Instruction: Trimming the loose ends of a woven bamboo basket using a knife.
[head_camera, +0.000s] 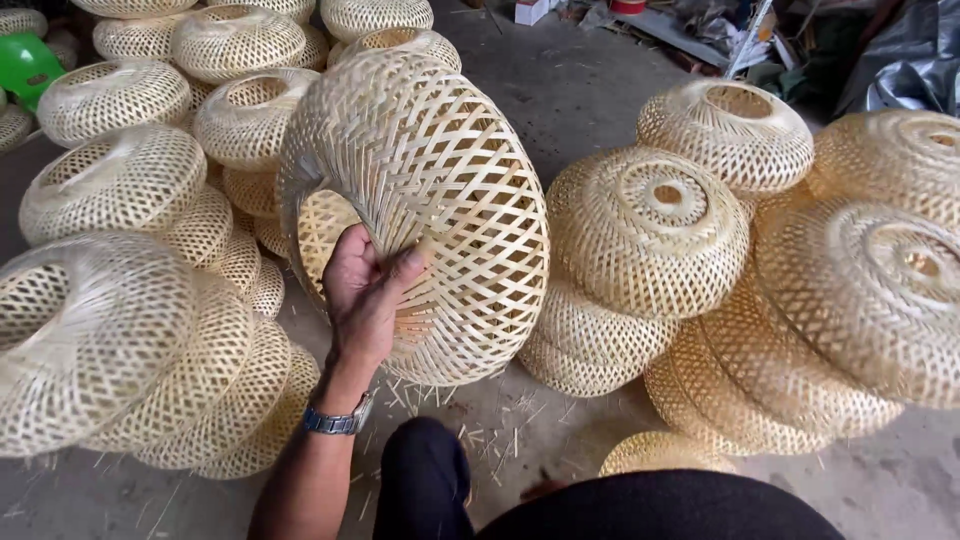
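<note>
Woven bamboo shade (440, 190) gripped at its rim by left hand (362, 295).

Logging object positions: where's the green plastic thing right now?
Head view, far top-left corner: the green plastic object sits half hidden behind the left pile of woven bamboo shades.

The big basket (420, 200) in the middle of the frame is woven from thin, pale bamboo strips, matt and a bit rough. The basket piles at the left (110, 330) and right (800, 290) look the same. The floor (580, 90) is grey, dull concrete. The wristwatch (338, 421) at the bottom is shiny metal. The trousers (425, 480) are black cloth.
</note>
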